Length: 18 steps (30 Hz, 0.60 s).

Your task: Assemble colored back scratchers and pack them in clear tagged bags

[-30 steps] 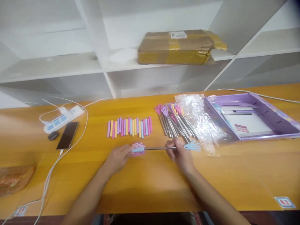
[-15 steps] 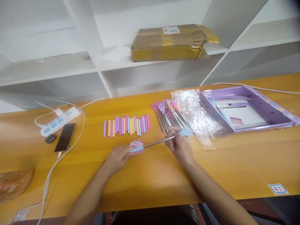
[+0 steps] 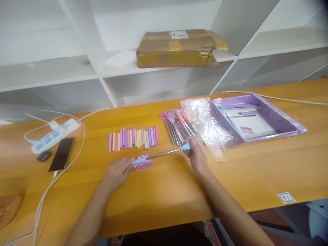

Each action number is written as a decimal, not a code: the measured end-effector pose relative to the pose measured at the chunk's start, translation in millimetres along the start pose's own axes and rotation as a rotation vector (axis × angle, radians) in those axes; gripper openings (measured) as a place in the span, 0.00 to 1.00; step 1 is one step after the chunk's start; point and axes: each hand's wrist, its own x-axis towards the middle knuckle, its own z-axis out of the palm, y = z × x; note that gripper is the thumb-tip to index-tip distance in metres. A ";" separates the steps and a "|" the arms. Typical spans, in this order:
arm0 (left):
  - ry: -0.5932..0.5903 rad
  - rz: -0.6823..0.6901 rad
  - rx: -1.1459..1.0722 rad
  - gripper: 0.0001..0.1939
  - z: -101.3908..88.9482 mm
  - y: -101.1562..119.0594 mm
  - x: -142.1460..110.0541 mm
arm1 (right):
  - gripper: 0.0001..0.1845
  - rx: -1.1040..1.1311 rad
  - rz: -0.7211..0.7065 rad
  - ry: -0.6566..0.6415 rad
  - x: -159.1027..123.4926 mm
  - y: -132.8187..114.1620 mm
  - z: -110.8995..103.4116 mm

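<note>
A back scratcher [image 3: 164, 153] with a metal rod, a light blue handle and a light blue hand-shaped head stretches between my two hands. My left hand [image 3: 118, 172] is closed on the handle end. At the other end, my right hand [image 3: 196, 155] wraps around the head and hides part of it. Beneath the handle a small pink printed card or packet [image 3: 144, 164] lies on the table. Beyond it is a row of pastel handle tubes [image 3: 133, 138]. A pile of metal rods with coloured hand-shaped heads [image 3: 179, 126] lies just past my right hand.
Crumpled clear plastic wrap [image 3: 205, 119] lies between the pile and a purple open box [image 3: 279, 119]. On the left are a power strip [image 3: 55, 135], a phone [image 3: 62, 154] and white cables [image 3: 48, 186]. A taped cardboard box [image 3: 176, 49] sits on the shelf behind.
My right hand has shifted from the rod near the head to closing over the head itself. My left hand keeps hold of the handle. The view has turned slightly.
</note>
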 end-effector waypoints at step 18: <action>-0.026 -0.002 -0.076 0.15 9.5 3.9 -4.3 | 0.21 -0.128 -0.062 -0.014 -8.3 2.6 6.3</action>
